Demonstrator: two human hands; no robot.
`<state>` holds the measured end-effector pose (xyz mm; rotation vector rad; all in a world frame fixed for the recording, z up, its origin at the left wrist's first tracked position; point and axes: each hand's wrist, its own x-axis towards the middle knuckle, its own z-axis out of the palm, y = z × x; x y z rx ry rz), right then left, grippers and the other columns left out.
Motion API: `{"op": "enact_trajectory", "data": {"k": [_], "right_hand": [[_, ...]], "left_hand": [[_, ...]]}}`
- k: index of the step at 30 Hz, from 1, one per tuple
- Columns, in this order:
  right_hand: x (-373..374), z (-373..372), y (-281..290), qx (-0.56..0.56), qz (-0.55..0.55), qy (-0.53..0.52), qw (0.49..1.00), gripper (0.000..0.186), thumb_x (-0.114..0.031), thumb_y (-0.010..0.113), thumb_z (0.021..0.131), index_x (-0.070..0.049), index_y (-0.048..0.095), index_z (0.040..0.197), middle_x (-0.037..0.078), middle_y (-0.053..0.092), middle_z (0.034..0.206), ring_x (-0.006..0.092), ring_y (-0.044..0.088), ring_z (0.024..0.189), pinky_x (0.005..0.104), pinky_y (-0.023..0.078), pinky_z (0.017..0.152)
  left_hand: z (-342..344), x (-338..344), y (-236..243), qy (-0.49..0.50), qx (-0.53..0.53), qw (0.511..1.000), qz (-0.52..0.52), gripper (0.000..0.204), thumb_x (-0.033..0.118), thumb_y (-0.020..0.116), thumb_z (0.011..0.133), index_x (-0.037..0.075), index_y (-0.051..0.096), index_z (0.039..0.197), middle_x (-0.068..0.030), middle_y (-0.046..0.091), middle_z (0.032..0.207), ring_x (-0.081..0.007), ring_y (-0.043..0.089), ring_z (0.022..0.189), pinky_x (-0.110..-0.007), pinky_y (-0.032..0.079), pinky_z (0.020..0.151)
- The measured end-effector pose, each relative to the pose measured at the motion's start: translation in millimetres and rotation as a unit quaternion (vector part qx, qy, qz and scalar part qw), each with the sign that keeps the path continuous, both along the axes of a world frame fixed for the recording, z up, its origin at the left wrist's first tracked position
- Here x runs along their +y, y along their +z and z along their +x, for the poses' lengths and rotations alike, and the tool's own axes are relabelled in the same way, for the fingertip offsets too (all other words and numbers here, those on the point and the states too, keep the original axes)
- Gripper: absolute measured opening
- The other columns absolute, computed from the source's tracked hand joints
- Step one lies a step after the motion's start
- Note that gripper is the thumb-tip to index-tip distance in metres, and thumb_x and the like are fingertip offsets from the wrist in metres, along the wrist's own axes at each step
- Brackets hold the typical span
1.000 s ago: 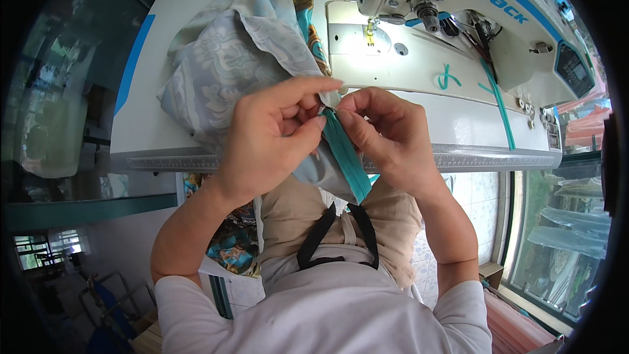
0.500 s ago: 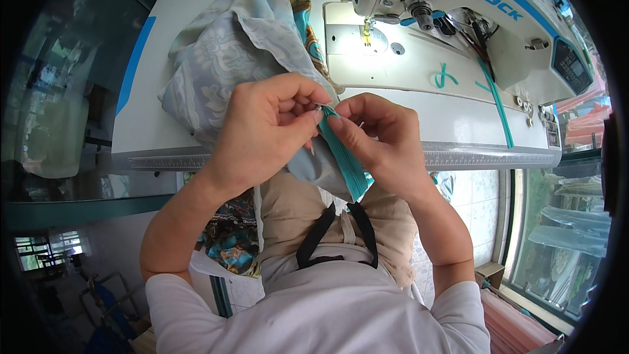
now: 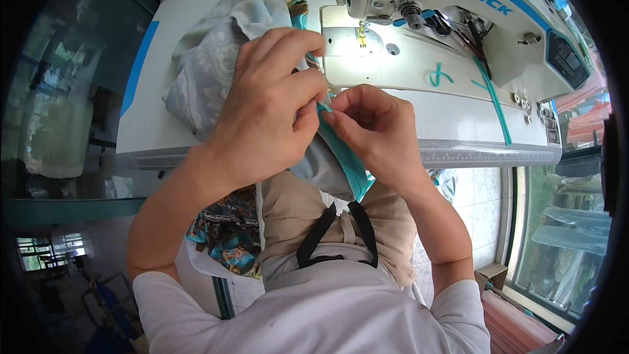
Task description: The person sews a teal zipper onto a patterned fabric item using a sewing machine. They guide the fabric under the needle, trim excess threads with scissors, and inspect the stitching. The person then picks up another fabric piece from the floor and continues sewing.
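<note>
Right hand (image 3: 377, 131) pinches upper end of teal strip (image 3: 346, 156); left hand (image 3: 265, 115) bends beside it, grip hidden. Strip runs down along grey patterned fabric (image 3: 196, 82), apparently joined; top end appears unfinished. Presser foot (image 3: 362, 38) stands apart, beyond the hands. Versus 0.5 s ago: left fingers raised, back of hand turned up.

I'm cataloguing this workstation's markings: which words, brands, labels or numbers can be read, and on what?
Sewing machine: one large, legible blue word on its white arm; I won't copy brand wording.
Ruler strip along the front edge of the table: numbers too small to read.
Dark control panel: markings too small and blurred to read.
</note>
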<state>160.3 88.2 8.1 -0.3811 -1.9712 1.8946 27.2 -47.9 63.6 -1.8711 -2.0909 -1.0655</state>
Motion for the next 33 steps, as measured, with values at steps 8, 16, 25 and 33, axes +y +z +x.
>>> {"op": "enact_trajectory", "data": {"k": [8,16,25,33], "right_hand": [[8,5,-1,0.011,-0.090,0.028,0.995,0.013,-0.005,0.069,0.097,0.006,0.071,0.102,0.000,0.071,0.088,0.0039,0.062,0.079,0.0236,0.053,0.068],[35,21,-5,-0.096,0.218,-0.096,0.966,0.027,-0.009,0.070,0.090,0.000,0.069,0.115,0.014,0.072,0.075,0.0264,0.070,0.067,0.0373,0.056,0.066],[54,6,-5,-0.118,0.535,-0.053,0.835,0.030,-0.010,0.078,0.080,-0.008,0.073,0.110,0.008,0.071,0.087,0.0271,0.067,0.072,0.0375,0.053,0.061],[75,-7,-16,0.082,0.595,-0.026,0.799,0.037,-0.009,0.084,0.067,-0.003,0.070,0.100,0.008,0.071,0.116,0.0284,0.062,0.092,0.0370,0.055,0.071]], "left_hand": [[-12,23,9,-0.061,-0.066,0.992,-0.087,0.010,-0.007,0.065,0.080,-0.002,0.064,0.089,-0.0114,0.063,0.085,-0.0267,0.059,0.073,-0.037,0.048,0.067],[-26,92,-48,-0.088,-0.038,0.993,-0.075,0.014,-0.005,0.066,0.084,-0.002,0.061,0.096,-0.0178,0.063,0.086,-0.0359,0.061,0.076,-0.043,0.049,0.070],[-63,111,-51,-0.054,-0.114,0.976,-0.176,0.020,0.001,0.075,0.083,0.000,0.058,0.093,-0.0164,0.066,0.085,-0.0316,0.066,0.080,-0.039,0.052,0.074],[-74,119,-45,-0.074,-0.096,0.968,-0.221,0.018,0.005,0.076,0.084,-0.001,0.062,0.092,-0.0162,0.067,0.082,-0.0285,0.068,0.080,-0.037,0.053,0.074]]}}
